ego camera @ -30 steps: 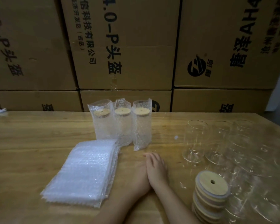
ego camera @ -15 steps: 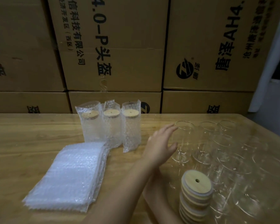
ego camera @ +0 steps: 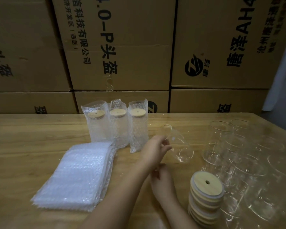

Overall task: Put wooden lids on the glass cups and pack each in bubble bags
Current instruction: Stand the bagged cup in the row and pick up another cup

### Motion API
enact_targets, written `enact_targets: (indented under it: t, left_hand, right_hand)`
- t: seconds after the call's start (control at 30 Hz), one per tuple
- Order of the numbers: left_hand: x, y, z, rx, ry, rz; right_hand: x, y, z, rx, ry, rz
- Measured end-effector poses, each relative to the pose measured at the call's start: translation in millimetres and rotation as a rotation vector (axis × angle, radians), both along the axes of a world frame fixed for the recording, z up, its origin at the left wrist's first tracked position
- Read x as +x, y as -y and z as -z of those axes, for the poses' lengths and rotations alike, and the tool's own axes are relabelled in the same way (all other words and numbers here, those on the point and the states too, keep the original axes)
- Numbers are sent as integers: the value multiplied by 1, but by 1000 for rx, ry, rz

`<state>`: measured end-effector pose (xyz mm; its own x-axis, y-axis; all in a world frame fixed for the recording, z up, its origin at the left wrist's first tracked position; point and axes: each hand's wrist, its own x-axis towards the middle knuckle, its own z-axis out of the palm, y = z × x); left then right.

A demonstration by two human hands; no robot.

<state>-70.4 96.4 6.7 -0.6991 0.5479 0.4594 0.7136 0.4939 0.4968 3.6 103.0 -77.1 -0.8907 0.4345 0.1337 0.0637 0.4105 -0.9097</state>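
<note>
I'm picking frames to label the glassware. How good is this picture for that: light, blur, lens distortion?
Head view: dim, warm light; the glass cup in the left hand is smeared by motion blur; the standing glasses show only as faint rims and glints; the cardboard boxes lean from wide-angle distortion.

3 bagged cups (ego camera: 119, 123) behind bag stack (ego camera: 76, 176)
</note>
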Motion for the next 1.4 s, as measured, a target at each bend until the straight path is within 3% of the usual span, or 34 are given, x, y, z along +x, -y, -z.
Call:
enact_targets:
  t: [0.13,0.27,0.4,0.53,0.7,0.83,0.93,1.03,1.1,1.27,1.4]
  left_hand:
    - [1,36,20,357,178,-82]
    - [15,68,22,569,105,-75]
    - [29,84,10,672,140,-38]
    - [35,87,9,725,174,3]
    - [37,83,35,789,383,34]
    - [36,85,54,854,769,-74]
    - [40,83,58,1087,1250,95]
    - [42,79,61,1216,1488,216]
    - [39,78,64,1305,1493,237]
    - [19,85,68,1179,1049,133]
    - [12,85,71,1214,940,-19]
  right_hand:
    - [-3,-30,-18,-34,-186,184]
    - [-4,-21,-13,-51,-315,280]
    - [-6,-22,-11,45,-190,72]
    - [-6,-22,-12,-170,-149,-79]
    - [-6,-21,-14,-316,-204,-57]
    - [-3,-18,-16,-408,-274,-129]
    - [-2,-15,-17,-461,-286,-185]
    - [-3,-16,-14,-390,-247,-219]
    - [-4,-16,-11,-326,-238,-222]
    - [-6,-18,-11,-345,-279,-162]
    - [-8,-22,-13,-342,-349,-35]
